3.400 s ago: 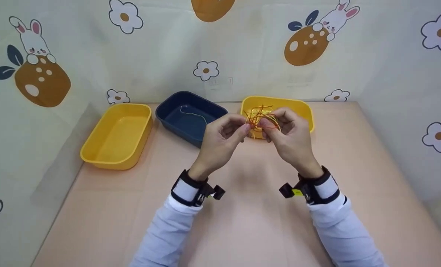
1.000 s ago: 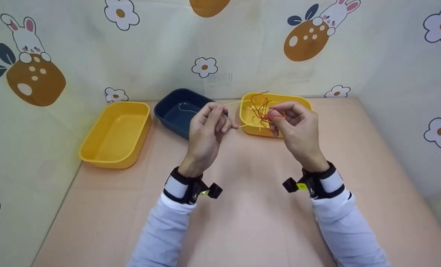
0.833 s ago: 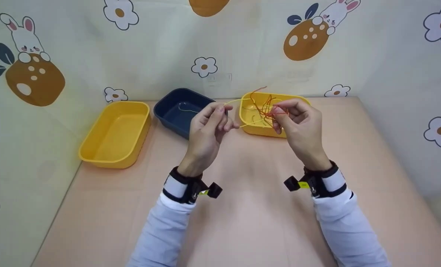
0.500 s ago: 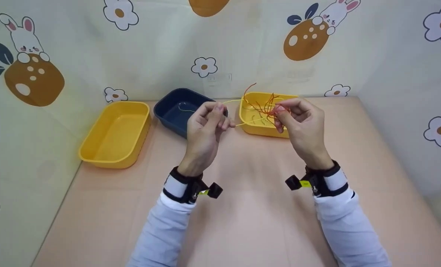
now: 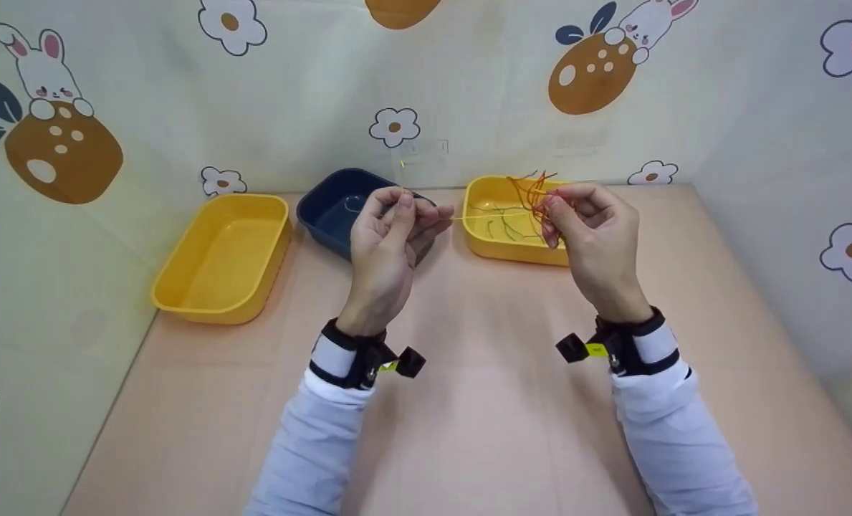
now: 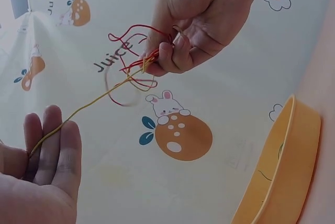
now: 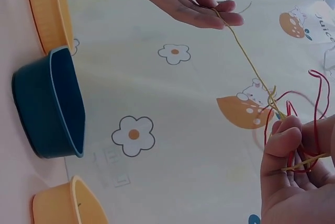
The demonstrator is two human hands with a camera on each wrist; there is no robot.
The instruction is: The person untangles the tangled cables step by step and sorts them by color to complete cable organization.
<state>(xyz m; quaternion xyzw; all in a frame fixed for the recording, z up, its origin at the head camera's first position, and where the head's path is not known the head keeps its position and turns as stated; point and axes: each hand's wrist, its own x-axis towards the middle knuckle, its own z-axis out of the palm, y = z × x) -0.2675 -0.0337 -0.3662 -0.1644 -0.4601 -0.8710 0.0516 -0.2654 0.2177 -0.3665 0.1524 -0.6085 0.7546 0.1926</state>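
Head view: a yellow strand [image 5: 494,216] is running in mid-air between the left hand [image 5: 385,258], which is pinching it between thumb and finger, other fingers extending, and a mostly red tangle [image 5: 537,192], which the right hand [image 5: 601,247] is gripping with curled fingers. Behind, a yellow tray [image 5: 515,251] is holding thin strands [image 6: 266,176]; a blue tray [image 5: 327,221] and second yellow tray [image 5: 218,265] are standing farther left.

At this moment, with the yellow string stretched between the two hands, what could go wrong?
Pulling the yellow string could form a knot where it meets the red strings. Their loose ends stick out from the right hand and might snag. The left hand pinches just one thin string, which may slip.
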